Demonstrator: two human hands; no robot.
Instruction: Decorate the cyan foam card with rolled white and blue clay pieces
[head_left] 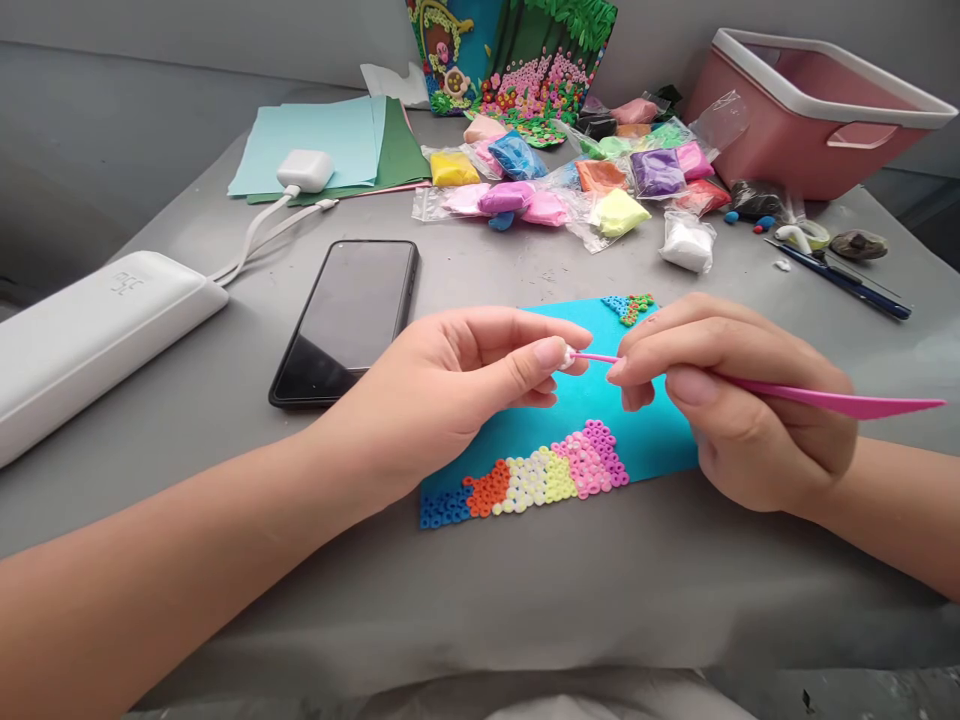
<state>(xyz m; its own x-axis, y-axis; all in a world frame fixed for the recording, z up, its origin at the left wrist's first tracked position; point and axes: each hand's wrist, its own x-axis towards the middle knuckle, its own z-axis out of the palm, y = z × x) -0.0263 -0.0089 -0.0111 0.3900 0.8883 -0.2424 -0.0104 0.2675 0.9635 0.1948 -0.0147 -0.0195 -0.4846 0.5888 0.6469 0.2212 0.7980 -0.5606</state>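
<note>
Above the blue card (600, 420), the left hand (450, 390) pinches a tiny white clay bit (564, 356), while the right hand (735, 400) grips the pink stick (825, 400), lying sideways, its tip touching the bit.

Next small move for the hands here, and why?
Probably press the tool tip through the white bit, forming a ring. The left hand pinches a small white clay piece between thumb and finger; the right hand holds the pink tool with its tip touching it, above the blue card of coloured rings.
</note>
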